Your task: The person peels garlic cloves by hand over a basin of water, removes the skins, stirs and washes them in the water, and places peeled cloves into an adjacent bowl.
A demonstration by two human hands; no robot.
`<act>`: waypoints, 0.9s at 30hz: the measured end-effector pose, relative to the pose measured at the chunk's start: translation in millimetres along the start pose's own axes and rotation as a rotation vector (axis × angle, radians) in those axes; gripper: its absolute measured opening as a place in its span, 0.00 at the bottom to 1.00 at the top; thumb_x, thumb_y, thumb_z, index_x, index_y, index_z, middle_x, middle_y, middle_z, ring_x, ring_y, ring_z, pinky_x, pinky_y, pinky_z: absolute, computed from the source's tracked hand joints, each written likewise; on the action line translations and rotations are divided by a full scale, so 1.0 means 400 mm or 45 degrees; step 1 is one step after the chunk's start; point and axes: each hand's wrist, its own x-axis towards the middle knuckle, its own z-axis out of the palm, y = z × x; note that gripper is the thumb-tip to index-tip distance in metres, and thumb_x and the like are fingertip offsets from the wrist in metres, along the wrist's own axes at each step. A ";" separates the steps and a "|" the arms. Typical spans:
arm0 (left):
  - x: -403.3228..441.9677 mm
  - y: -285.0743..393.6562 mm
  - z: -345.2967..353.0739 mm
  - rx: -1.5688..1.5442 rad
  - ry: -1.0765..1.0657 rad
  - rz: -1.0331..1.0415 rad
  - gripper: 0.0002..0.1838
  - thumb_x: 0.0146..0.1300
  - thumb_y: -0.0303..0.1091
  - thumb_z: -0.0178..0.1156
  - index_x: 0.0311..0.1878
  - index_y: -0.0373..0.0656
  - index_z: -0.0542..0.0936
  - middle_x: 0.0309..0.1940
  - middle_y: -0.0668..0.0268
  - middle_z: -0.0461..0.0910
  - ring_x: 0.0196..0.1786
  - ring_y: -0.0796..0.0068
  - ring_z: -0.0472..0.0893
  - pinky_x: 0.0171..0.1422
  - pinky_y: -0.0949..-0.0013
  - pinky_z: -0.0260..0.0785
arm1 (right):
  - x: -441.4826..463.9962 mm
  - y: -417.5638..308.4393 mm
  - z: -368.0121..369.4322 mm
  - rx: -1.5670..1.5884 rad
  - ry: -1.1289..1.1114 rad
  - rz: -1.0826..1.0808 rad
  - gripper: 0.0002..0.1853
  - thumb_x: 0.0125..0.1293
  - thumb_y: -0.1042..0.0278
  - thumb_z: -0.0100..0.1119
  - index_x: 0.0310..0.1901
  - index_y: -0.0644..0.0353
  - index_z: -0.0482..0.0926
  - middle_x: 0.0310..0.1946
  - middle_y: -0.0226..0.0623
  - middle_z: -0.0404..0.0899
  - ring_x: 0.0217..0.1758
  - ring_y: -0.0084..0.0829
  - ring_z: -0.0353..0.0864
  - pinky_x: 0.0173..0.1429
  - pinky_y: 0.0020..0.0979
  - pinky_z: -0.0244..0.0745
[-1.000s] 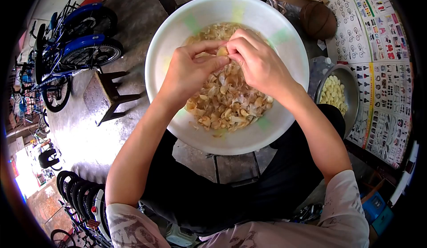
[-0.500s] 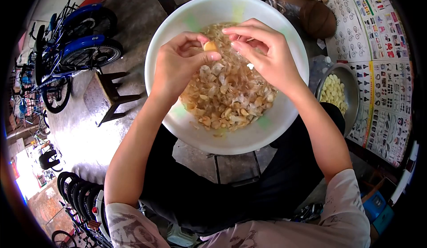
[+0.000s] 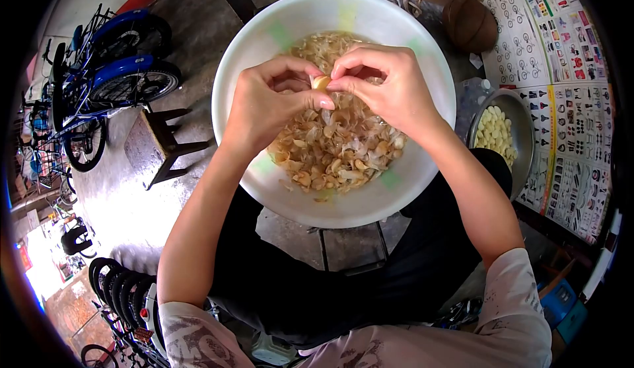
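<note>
Over the large white basin (image 3: pixel 241 137), my left hand (image 3: pixel 271 100) pinches a garlic clove (image 3: pixel 321 82) between thumb and fingers. My right hand (image 3: pixel 389 84) meets it from the other side, its thumb and index finger closed on the clove's right end. The clove is pale yellow-tan; the fingertips cover part of it. Below both hands, water in the basin holds a thick layer of loose garlic skins and unpeeled cloves (image 3: pixel 330 150).
A metal bowl (image 3: pixel 525 133) with peeled garlic cloves (image 3: pixel 494 133) stands to the right, beside my knee. A wooden stool (image 3: pixel 155 147) and parked bicycles (image 3: pixel 132 77) are on the left. A brown ball (image 3: pixel 470 26) lies behind the basin, near a printed sheet (image 3: pixel 574 123).
My right hand has moved left and down onto the clove, its fingers closing there. The left hand has shifted slightly, still pinching the clove.
</note>
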 end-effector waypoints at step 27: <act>-0.002 0.015 -0.007 -0.375 0.017 -0.115 0.19 0.69 0.28 0.62 0.61 0.36 0.76 0.49 0.59 0.82 0.49 0.74 0.83 0.54 0.72 0.78 | 0.002 0.020 0.020 -0.090 0.147 -0.247 0.10 0.58 0.84 0.66 0.43 0.66 0.84 0.41 0.37 0.84 0.38 0.26 0.86 0.41 0.23 0.81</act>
